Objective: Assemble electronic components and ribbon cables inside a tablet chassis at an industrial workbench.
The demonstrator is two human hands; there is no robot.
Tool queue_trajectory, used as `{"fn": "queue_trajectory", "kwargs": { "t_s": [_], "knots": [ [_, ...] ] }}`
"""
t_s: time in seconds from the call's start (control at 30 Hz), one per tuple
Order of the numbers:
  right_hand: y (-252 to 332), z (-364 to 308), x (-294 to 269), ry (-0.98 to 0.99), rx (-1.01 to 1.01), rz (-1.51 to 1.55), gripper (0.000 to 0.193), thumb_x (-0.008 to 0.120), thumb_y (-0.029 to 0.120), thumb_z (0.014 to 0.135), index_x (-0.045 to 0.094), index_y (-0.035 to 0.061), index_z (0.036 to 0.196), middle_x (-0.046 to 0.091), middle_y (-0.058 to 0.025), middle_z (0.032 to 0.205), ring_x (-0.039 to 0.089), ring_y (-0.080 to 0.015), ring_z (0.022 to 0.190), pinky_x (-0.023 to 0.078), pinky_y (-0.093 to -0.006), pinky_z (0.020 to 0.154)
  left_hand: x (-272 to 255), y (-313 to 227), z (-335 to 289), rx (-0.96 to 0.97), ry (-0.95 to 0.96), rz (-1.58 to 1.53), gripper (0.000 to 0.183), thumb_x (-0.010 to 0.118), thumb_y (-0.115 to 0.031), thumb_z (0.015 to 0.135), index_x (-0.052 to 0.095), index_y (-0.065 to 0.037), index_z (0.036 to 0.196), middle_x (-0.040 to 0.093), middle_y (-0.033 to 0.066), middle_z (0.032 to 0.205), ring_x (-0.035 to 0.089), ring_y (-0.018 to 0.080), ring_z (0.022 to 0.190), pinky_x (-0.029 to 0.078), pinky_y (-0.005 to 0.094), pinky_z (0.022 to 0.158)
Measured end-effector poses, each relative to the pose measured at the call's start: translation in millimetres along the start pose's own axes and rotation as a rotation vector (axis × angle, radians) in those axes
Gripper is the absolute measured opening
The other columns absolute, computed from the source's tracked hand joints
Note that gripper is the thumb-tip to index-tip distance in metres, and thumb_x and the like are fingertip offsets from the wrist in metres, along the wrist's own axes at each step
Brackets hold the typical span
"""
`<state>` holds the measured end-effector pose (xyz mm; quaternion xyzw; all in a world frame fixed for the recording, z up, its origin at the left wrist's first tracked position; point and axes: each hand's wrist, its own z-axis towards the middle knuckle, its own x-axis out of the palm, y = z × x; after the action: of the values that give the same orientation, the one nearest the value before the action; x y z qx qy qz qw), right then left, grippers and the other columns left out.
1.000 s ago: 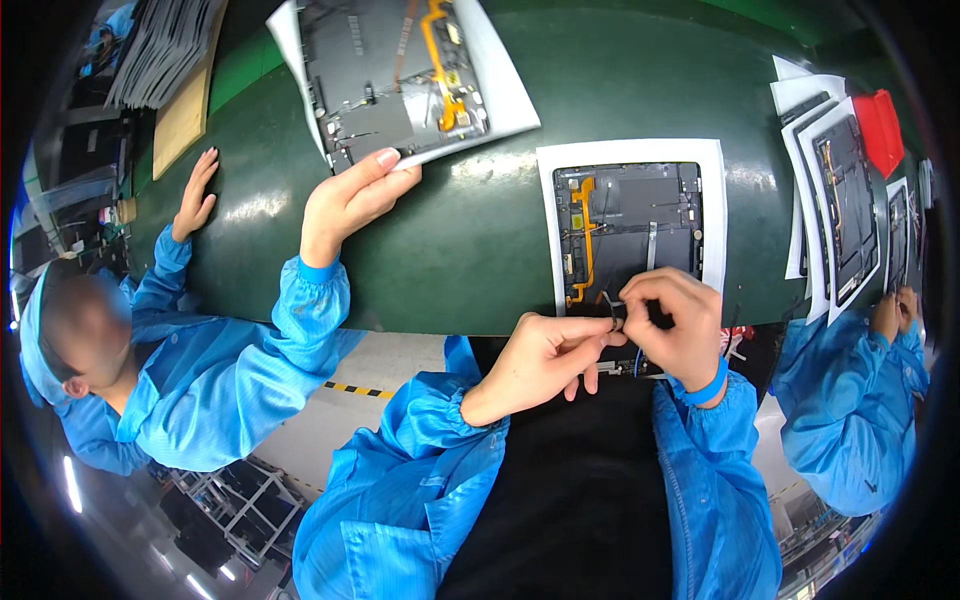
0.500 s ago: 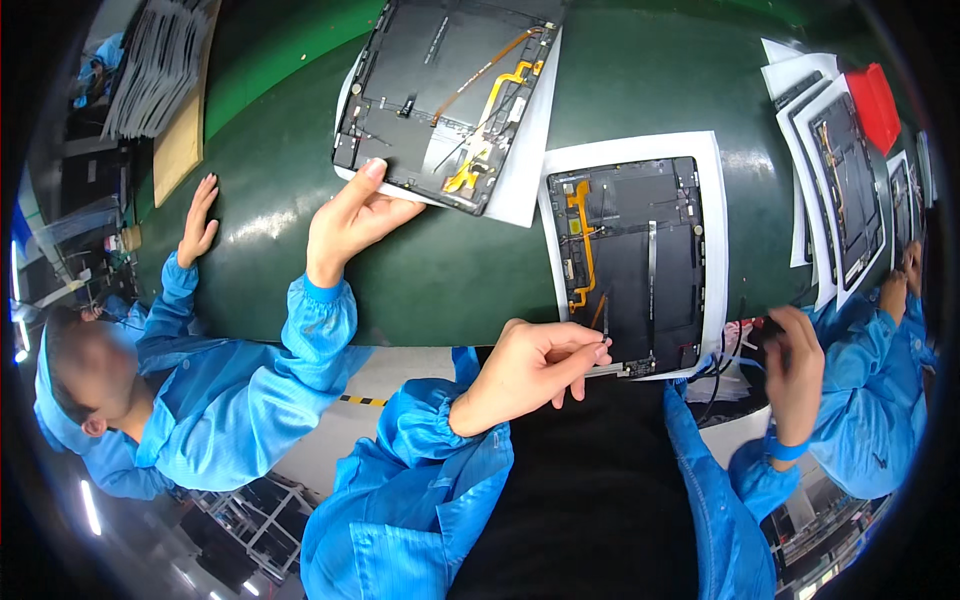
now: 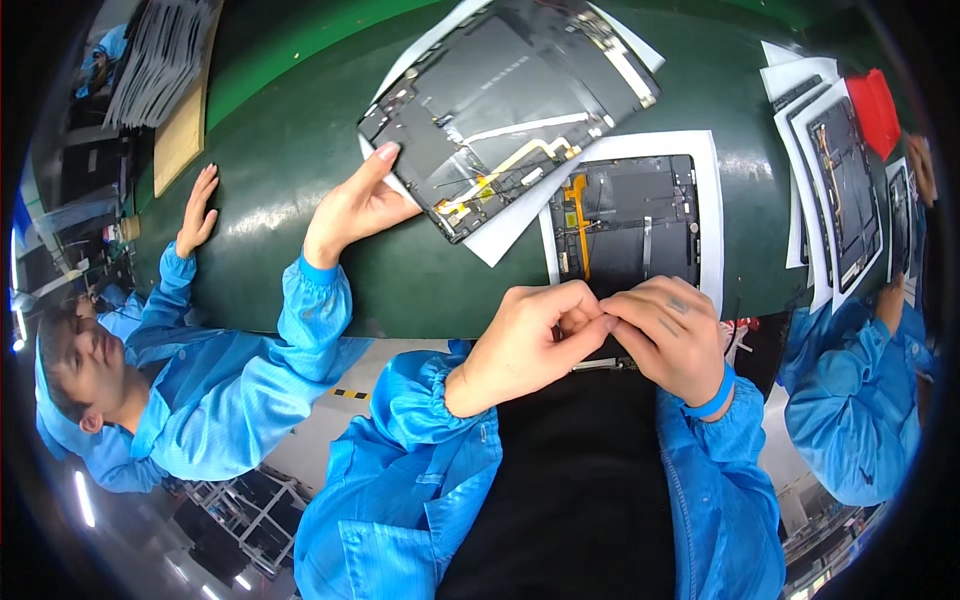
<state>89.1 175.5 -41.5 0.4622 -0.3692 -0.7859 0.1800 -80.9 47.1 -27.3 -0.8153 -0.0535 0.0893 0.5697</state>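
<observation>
Both my hands meet above the near edge of an opened tablet (image 3: 620, 225), black inside with an orange flex cable (image 3: 582, 235). It lies on a white sheet (image 3: 708, 200) on the green table. My left hand (image 3: 530, 340) is closed in a pinch, its fingertips against those of my right hand (image 3: 672, 330). The right hand's fingers are pinched together too. Whatever sits between the fingertips is hidden or too small to name. My hands cover the tablet's near part.
At left, a co-worker's hand (image 3: 355, 210) holds another opened tablet (image 3: 500, 100) with white sheets, overlapping mine. Their other hand (image 3: 198, 212) rests on the green table (image 3: 280, 260). More tablets on sheets (image 3: 845, 190) and a red object (image 3: 873, 112) lie at right, beside another co-worker.
My right hand has come in from the right to meet my left hand at the fingertips. The co-worker's tablet has turned and shifted right, over the far edge of my sheet.
</observation>
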Motion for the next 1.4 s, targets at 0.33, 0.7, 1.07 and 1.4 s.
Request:
{"fn": "queue_trajectory", "kwargs": {
  "t_s": [0.33,0.7,1.07,1.4],
  "knots": [
    [-12,5,1,-0.045,0.106,0.132,0.019,0.083,0.0,0.078,0.077,0.0023,0.096,0.078,-0.0099,0.094,0.073,-0.0294,0.081,0.057,-0.0375,0.074,-19,8,4,0.191,0.023,0.29,0.017,0.084,-0.011,0.09,0.075,-0.004,0.102,0.074,0.0076,0.094,0.07,0.0153,0.077,0.054,0.0305,0.064],
    [-36,29,7,-0.15,0.274,-0.009,0.013,0.082,0.001,0.078,0.078,0.0003,0.091,0.07,-0.0102,0.126,0.064,-0.0291,0.106,0.054,-0.0397,0.091,-33,49,16,0.674,0.026,0.978,0.041,0.085,-0.039,0.085,0.075,-0.018,0.119,0.061,0.0128,0.144,0.054,0.0376,0.142,0.051,0.0509,0.112],
    [-45,28,19,-0.217,0.295,-0.061,0.013,0.083,0.0,0.077,0.076,0.0007,0.088,0.068,-0.0096,0.128,0.064,-0.0284,0.107,0.053,-0.041,0.093,-33,51,16,0.649,0.044,1.011,0.047,0.084,-0.043,0.085,0.076,-0.026,0.128,0.062,0.0113,0.146,0.054,0.0365,0.142,0.05,0.05,0.112],
    [-43,32,23,-0.228,0.312,-0.09,0.012,0.082,-0.001,0.077,0.077,0.0004,0.088,0.068,-0.0097,0.125,0.064,-0.0275,0.103,0.053,-0.0403,0.09,-28,49,15,0.624,0.006,1.051,0.048,0.083,-0.041,0.085,0.076,-0.026,0.129,0.064,0.0073,0.141,0.056,0.0318,0.14,0.049,0.0479,0.112]
  ]
}}
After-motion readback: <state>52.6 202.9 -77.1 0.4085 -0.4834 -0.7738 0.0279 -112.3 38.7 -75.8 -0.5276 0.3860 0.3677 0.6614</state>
